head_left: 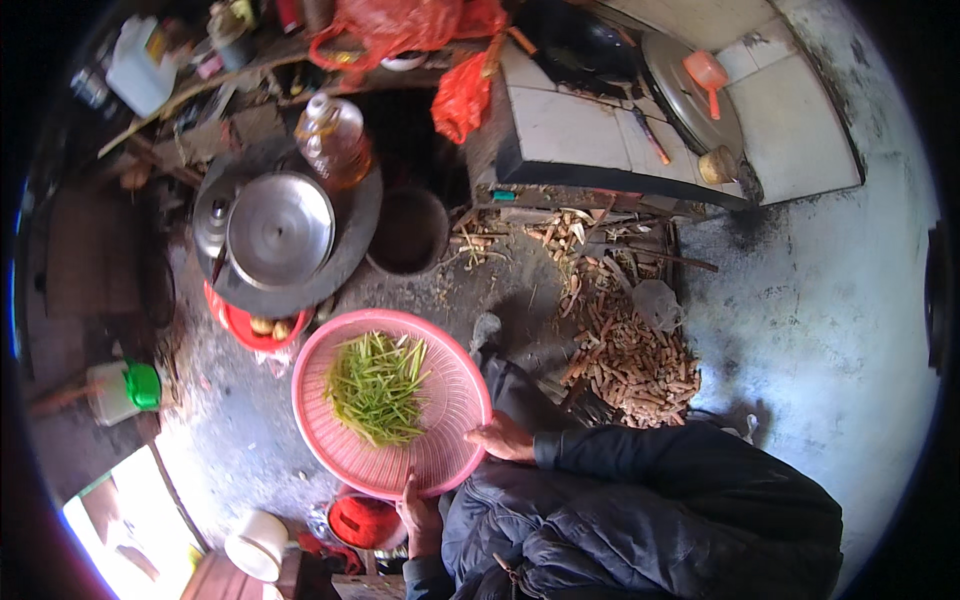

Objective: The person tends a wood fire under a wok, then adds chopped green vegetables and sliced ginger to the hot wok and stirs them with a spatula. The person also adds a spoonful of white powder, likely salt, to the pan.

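A round pink plastic basket [462,385] with a slotted bottom is held up in front of my body. Cut green vegetable stalks [378,390] lie heaped in its middle, toward the far side. My left hand [420,517] grips the near rim, thumb over the edge. My right hand [503,437] grips the rim farther round on the right side. The fingers of both hands under the rim are hidden by the basket.
A round dark table [345,245] carries a metal basin [280,230] and an oil jug [332,140]. A red basin [262,325] sits below it. Corn cobs [635,365] cover the floor on the right, near a tiled stove [570,130]. A white bucket [257,545] stands lower left.
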`<action>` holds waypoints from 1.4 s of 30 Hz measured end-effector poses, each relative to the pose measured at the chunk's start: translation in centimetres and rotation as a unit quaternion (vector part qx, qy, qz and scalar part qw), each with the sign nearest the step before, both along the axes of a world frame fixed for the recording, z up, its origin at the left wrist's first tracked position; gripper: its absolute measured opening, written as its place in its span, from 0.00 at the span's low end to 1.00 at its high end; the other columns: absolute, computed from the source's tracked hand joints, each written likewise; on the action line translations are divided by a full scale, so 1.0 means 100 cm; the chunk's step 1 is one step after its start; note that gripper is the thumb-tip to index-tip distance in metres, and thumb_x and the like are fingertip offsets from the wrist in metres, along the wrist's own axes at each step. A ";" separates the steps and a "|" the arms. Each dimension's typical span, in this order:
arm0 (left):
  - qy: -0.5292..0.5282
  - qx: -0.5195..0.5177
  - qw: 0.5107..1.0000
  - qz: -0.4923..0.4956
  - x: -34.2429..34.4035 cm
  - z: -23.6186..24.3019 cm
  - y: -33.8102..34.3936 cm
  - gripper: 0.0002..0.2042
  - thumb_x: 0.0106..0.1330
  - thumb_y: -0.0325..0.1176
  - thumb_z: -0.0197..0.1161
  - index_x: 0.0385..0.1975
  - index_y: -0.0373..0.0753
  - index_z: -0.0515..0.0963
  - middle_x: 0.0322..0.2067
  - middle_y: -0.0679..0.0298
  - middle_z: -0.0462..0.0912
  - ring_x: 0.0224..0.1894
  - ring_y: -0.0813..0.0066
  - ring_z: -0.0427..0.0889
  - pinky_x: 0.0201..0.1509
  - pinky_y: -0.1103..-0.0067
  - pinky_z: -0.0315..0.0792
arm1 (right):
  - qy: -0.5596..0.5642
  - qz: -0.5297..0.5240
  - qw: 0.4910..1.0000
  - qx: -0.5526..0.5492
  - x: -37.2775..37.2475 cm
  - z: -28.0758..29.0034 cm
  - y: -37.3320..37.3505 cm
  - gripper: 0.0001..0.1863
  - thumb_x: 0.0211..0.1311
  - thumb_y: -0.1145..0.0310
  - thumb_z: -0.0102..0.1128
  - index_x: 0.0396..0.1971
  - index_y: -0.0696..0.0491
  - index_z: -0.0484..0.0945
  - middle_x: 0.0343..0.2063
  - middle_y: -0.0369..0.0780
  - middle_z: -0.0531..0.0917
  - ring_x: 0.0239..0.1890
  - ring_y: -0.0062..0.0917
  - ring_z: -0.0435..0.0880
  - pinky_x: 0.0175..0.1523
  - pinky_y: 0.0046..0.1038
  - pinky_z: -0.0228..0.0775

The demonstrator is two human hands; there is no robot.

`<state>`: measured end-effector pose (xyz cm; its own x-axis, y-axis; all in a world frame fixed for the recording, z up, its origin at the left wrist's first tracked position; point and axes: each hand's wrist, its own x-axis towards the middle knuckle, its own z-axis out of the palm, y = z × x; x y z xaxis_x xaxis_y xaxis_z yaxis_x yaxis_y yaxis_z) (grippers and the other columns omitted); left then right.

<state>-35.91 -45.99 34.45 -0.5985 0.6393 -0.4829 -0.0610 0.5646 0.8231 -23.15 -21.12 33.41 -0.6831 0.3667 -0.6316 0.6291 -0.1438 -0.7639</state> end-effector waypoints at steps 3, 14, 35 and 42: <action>-0.147 0.027 0.982 0.115 -0.003 0.010 0.064 0.24 0.80 0.36 0.56 0.69 0.27 0.75 0.64 0.51 0.82 0.65 0.62 0.81 0.69 0.64 0.75 | 0.037 -0.088 0.995 -0.031 0.001 0.028 0.056 0.12 0.70 0.65 0.68 0.33 0.60 0.83 0.22 0.34 0.80 0.29 0.16 0.77 0.37 0.30 0.72; -0.426 0.173 0.849 0.260 0.028 0.049 0.312 0.30 0.80 0.39 0.56 0.77 0.31 0.64 0.72 0.53 0.73 0.72 0.59 0.73 0.79 0.62 0.63 | 0.176 -0.231 0.947 -0.136 0.051 0.126 0.272 0.30 0.72 0.65 0.73 0.69 0.58 0.73 0.56 0.41 0.86 0.59 0.24 0.82 0.65 0.34 0.78; -0.490 0.178 0.834 0.178 -0.024 0.072 0.487 0.39 0.77 0.52 0.61 0.82 0.39 0.58 0.78 0.53 0.65 0.79 0.52 0.62 0.85 0.54 0.50 | 0.177 -0.279 0.943 -0.045 0.021 0.122 0.398 0.22 0.76 0.67 0.66 0.64 0.60 0.76 0.52 0.43 0.87 0.56 0.27 0.84 0.64 0.38 0.77; -0.454 0.188 0.830 0.262 0.021 0.073 0.520 0.38 0.76 0.45 0.63 0.82 0.42 0.58 0.78 0.54 0.66 0.79 0.52 0.63 0.85 0.54 0.50 | 0.123 -0.134 0.974 -0.133 0.037 0.119 0.470 0.25 0.76 0.63 0.67 0.65 0.59 0.74 0.51 0.46 0.85 0.53 0.29 0.83 0.61 0.37 0.77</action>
<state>-33.81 5.96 41.77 -0.3404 0.6135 -0.7126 -0.9094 -0.0222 0.4154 -19.46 25.90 45.26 -0.7282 0.3975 -0.5583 0.3452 -0.4911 -0.7998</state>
